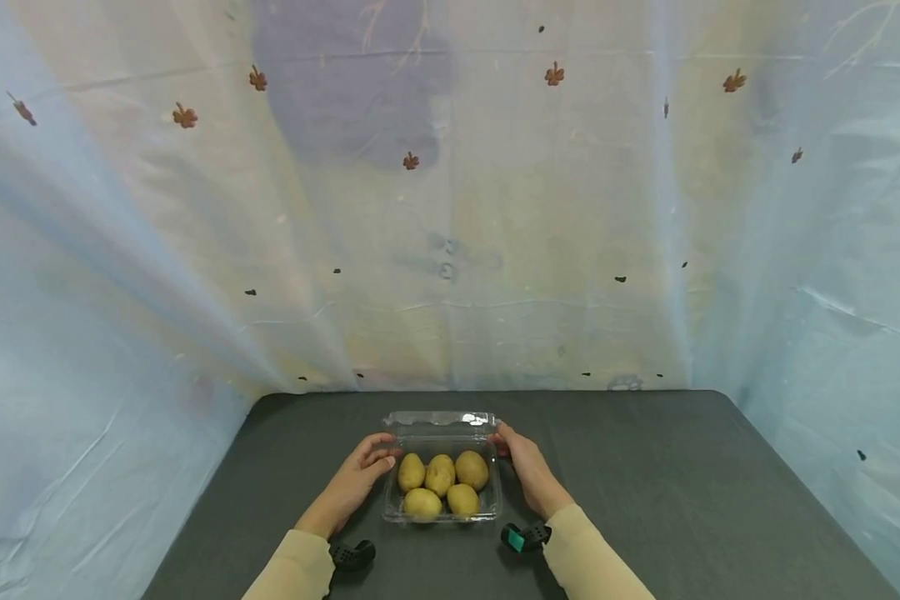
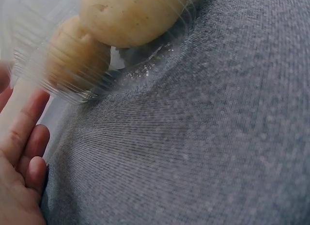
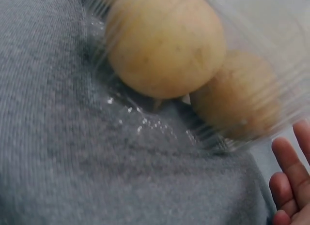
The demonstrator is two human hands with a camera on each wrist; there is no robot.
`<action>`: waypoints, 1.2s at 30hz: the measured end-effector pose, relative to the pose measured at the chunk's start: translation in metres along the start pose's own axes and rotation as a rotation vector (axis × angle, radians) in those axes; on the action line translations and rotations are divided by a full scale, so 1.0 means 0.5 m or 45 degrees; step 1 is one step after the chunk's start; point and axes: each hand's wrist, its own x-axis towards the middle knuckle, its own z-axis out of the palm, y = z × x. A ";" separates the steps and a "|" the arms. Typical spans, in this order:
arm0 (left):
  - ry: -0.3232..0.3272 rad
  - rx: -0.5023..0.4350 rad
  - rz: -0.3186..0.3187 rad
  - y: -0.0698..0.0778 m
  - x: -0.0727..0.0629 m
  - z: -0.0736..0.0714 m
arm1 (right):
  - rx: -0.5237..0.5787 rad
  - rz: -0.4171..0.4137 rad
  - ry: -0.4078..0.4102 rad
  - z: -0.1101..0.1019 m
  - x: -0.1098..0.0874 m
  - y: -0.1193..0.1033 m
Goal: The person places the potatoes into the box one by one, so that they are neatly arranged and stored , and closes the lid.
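A clear plastic clamshell box [image 1: 392, 508] stands on the dark table with its lid [image 1: 441, 419] raised at the back. Several yellow potatoes [image 1: 440, 475] lie inside, two of them in front. My left hand [image 1: 354, 485] is at the box's left side, its fingers loosely extended by the back corner. In the left wrist view, fingers [image 2: 26, 118] reach the ribbed wall beside a potato [image 2: 77, 53]. At the right back corner, near the lid's hinge, is my right hand [image 1: 528, 467]. Its fingers [image 3: 290, 162] look relaxed beside the wall in the right wrist view; the thumb is hidden there.
The dark cloth-covered table [image 1: 645, 483] extends to both sides of the box. A pale plastic curtain [image 1: 495, 225] with leaf prints hangs behind it and along both sides. Black bands [image 1: 352, 556] are on both wrists.
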 end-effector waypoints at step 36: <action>-0.082 -0.086 -0.174 0.054 -0.102 0.011 | 0.071 0.024 -0.297 -0.027 -0.119 -0.019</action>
